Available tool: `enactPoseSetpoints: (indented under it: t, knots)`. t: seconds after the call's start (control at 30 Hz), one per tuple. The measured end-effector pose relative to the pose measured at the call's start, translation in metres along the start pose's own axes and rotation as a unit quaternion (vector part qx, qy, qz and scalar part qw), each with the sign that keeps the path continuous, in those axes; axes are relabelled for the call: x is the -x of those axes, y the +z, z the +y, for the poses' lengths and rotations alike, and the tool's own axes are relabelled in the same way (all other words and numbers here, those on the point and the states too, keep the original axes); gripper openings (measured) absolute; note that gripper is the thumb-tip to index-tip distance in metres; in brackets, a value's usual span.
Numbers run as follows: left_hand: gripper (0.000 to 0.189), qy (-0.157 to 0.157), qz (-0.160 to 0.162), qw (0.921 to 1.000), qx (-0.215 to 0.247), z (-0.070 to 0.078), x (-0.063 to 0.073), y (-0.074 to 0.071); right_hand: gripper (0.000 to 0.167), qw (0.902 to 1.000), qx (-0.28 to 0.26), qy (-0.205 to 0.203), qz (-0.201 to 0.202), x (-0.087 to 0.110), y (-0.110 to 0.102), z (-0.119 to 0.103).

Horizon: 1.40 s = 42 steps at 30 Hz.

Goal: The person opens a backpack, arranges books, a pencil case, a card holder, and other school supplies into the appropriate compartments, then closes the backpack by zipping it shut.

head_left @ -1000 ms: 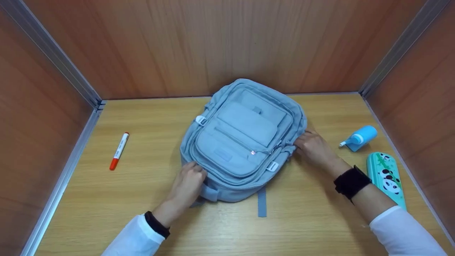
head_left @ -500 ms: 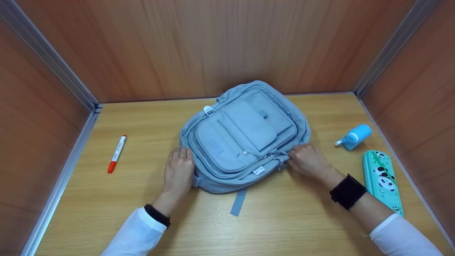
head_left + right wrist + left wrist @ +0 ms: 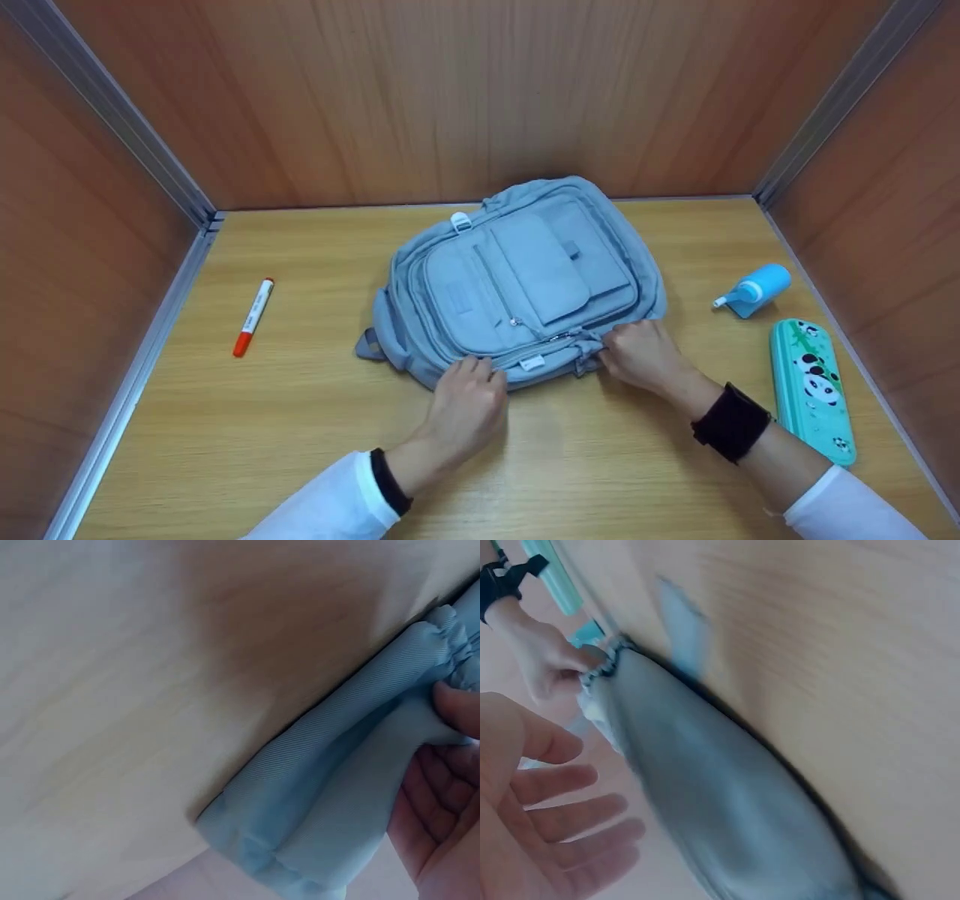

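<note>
A grey-blue backpack (image 3: 457,300) lies on the table with its front pocket side up and its top pointing left. At its near side edge is my left hand (image 3: 469,405). In the left wrist view that hand (image 3: 547,817) has its fingers extended beside the backpack's side (image 3: 720,787), holding nothing. My right hand (image 3: 645,356) pinches the fabric of the near side toward the bottom. Its thumb presses on the gathered cloth in the right wrist view, with the fingers (image 3: 412,832) behind the loose fold (image 3: 360,787).
A red-and-white marker (image 3: 253,316) lies at the left. On the right are a light blue bottle (image 3: 765,282) with a nozzle and a green panda pencil case (image 3: 814,390). Wooden panels (image 3: 480,97) wall the table in at the back and sides.
The backpack has turned counterclockwise, its top swinging from the front toward the left. My left hand has left the top end and moved right along the near edge; the right hand keeps its grip.
</note>
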<state>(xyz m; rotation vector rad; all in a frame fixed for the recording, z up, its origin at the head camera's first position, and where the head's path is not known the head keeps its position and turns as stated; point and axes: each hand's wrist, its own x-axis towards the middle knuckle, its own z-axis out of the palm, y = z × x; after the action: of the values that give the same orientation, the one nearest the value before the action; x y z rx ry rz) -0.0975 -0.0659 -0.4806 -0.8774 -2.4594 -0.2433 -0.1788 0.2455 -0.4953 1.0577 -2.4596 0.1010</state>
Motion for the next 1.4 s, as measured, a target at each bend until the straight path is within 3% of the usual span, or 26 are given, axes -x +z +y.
enactPoseSetpoints:
  t: [0.13, 0.23, 0.4, 0.57, 0.73, 0.87, 0.97, 1.17, 1.27, 1.4]
  knots:
    - [0.012, 0.004, 0.004, 0.9996, 0.028, 0.007, -0.023, 0.008, 0.043, 0.9998, -0.002, 0.021, -0.003, 0.001, -0.002, -0.011]
    - [0.008, 0.005, -0.011, 0.9991, 0.042, 0.011, -0.042, 0.015, 0.042, 0.9992, -0.003, 0.04, -0.007, 0.0, -0.002, -0.021]
    - [0.006, 0.005, -0.067, 0.9963, 0.053, 0.016, -0.073, 0.027, 0.041, 0.998, -0.002, 0.064, 0.001, -0.003, 0.001, -0.038]
    - [0.012, 0.041, -0.138, 0.9877, 0.059, 0.019, -0.092, 0.036, 0.044, 0.9979, -0.006, 0.048, 0.043, -0.007, 0.009, -0.055]
    - [0.013, 0.069, -0.203, 0.9761, 0.035, 0.019, -0.095, 0.039, 0.044, 0.9972, -0.005, 0.024, 0.071, -0.009, 0.015, -0.065]
    - [0.021, 0.09, -0.224, 0.9701, -0.02, 0.02, -0.094, 0.038, 0.039, 0.9973, 0.0, 0.003, 0.074, -0.006, 0.017, -0.067]
    - [0.027, 0.106, -0.222, 0.9676, -0.056, 0.021, -0.092, 0.038, 0.033, 0.9974, -0.012, 0.001, 0.07, -0.005, 0.018, -0.067]
    - [0.016, 0.143, -0.207, 0.9619, -0.106, 0.018, -0.078, 0.039, 0.031, 0.9978, -0.039, 0.014, 0.052, -0.005, 0.015, -0.064]
    - [0.017, 0.144, -0.204, 0.9632, -0.1, 0.017, -0.074, 0.038, 0.031, 0.9982, -0.04, 0.019, 0.04, -0.003, 0.012, -0.062]
    - [0.017, 0.115, -0.189, 0.974, -0.047, 0.013, -0.073, 0.035, 0.028, 0.9985, -0.04, 0.026, 0.025, 0.0, 0.009, -0.059]
